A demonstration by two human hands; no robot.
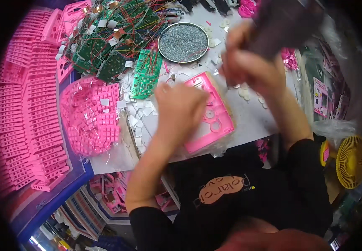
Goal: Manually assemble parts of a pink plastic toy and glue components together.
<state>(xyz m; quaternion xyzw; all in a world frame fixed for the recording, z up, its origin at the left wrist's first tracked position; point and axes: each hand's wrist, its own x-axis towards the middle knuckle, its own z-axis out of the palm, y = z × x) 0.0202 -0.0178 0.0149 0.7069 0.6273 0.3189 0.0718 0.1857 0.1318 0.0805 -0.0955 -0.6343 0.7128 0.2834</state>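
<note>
A pink plastic housing (pixel 220 109) with round holes lies at a slant on the worktable in front of me. Over its left side is my left hand (pixel 181 102), blurred, with its fingers curled in; what they hold, if anything, is hidden. My right hand (pixel 250 62) is raised to the right, closed around a bulky dark object (pixel 285 27) too smeared to name. Just beyond the housing stands a round dish (pixel 184 42) full of small silvery metal pieces, probably screws.
Green circuit boards (pixel 146 75) with tangled wires pile up at the back left. A clear bag of pink keys (pixel 91 117) lies below them. Stacked pink housings (pixel 30 113) fill the far left. White paper squares (pixel 137 115) are scattered mid-table. A yellow fan (pixel 352 162) stands right.
</note>
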